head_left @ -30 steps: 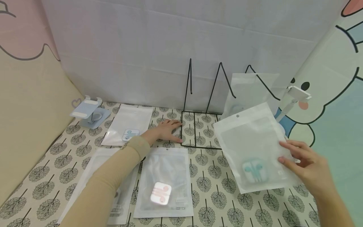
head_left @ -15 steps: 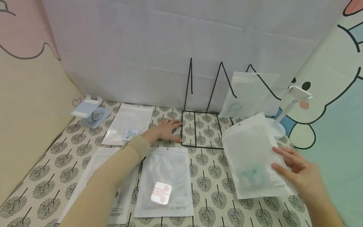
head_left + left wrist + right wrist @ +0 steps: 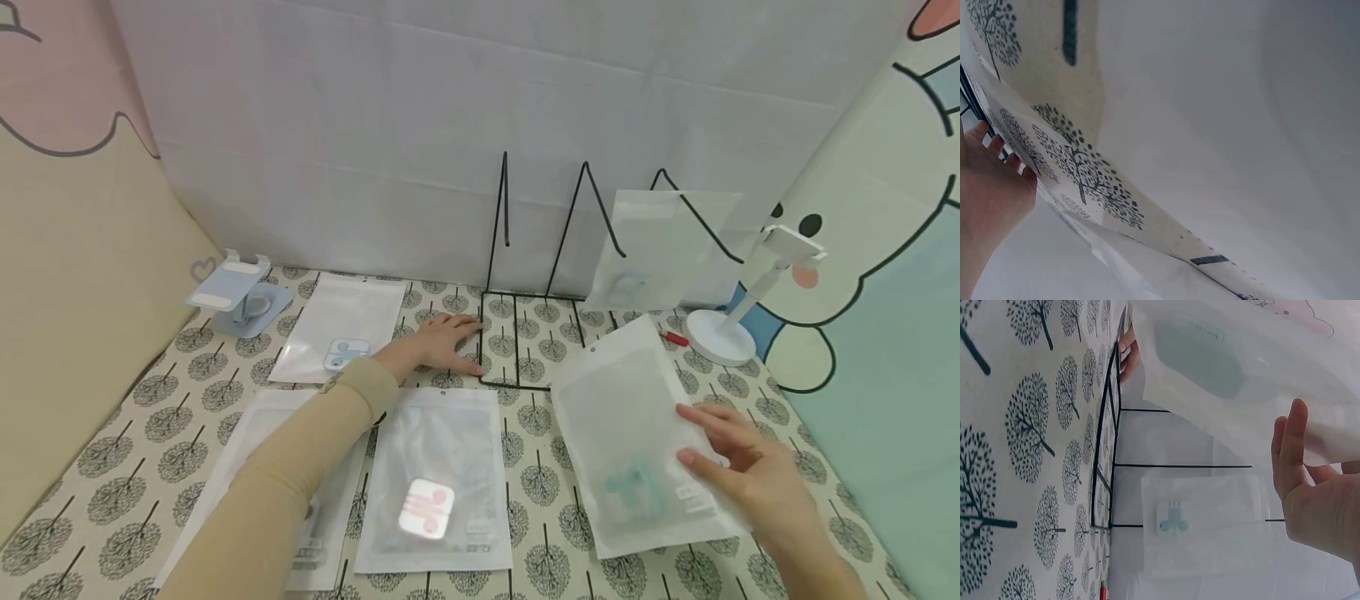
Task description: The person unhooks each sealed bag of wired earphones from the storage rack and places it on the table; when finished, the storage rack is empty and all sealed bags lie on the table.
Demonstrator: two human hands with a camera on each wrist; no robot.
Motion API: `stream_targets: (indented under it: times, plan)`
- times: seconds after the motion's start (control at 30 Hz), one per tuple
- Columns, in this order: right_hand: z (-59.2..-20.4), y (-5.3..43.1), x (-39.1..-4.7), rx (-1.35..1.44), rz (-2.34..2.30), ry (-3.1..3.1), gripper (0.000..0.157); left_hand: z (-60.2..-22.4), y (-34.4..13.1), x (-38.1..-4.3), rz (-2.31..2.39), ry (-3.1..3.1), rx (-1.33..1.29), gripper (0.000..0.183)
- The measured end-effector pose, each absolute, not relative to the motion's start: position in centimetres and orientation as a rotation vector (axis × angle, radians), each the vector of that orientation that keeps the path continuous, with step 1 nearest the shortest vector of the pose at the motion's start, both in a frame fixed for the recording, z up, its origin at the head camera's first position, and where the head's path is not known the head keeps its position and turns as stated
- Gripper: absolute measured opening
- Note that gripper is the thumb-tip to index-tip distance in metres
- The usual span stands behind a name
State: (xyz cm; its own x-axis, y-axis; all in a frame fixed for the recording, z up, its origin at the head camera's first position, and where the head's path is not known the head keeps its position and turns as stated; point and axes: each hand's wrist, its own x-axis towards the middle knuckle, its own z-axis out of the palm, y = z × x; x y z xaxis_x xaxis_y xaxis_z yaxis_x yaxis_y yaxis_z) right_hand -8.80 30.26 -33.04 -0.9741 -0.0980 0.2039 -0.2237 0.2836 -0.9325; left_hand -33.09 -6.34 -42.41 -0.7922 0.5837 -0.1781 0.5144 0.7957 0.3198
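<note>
My right hand pinches the right edge of a frosted zip bag holding teal earphones in a case. The bag is tilted, raised in front of the black wire rack. In the right wrist view, thumb and fingers lie at the bag's edge. My left hand rests with spread fingers at the left end of the rack's base. A second frosted bag with earphones stands upright in the rack's right part; its lower part is partly hidden by the held bag.
Frosted bags lie flat on the tree-print cloth: one with blue earphones, one with pink, and one partly under the left arm. A blue stand is at left. A white stand and small red object are at right.
My right hand has moved the held bag left and down, uncovering the white stand's base and the red object. My left hand stays at the rack.
</note>
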Motion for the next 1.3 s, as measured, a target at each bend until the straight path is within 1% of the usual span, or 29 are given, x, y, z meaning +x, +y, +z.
stream_targets:
  times: [0.33,0.57,0.77,1.1,1.3]
  plan:
    - [-34.2,27.5,-9.3,0.225,1.874,-2.528,0.051,-42.2,-6.4,-32.9,0.38,2.713,0.854,0.094]
    - [-35.4,26.3,-9.2,0.372,1.875,-2.5,0.05,-42.4,-6.3,-32.9,0.378,2.706,0.855,0.093]
    - [-36.0,26.5,-9.5,0.385,1.84,-2.558,0.051,-42.2,-6.3,-32.9,0.378,2.709,0.85,0.094]
    - [-35.8,28.0,-10.3,0.398,1.38,-2.756,0.051,-42.2,-6.3,-32.9,0.359,2.718,0.848,0.095]
    - [-36.1,29.0,-11.3,0.571,1.159,-2.788,0.055,-42.1,-6.3,-32.9,0.355,2.712,0.841,0.094]
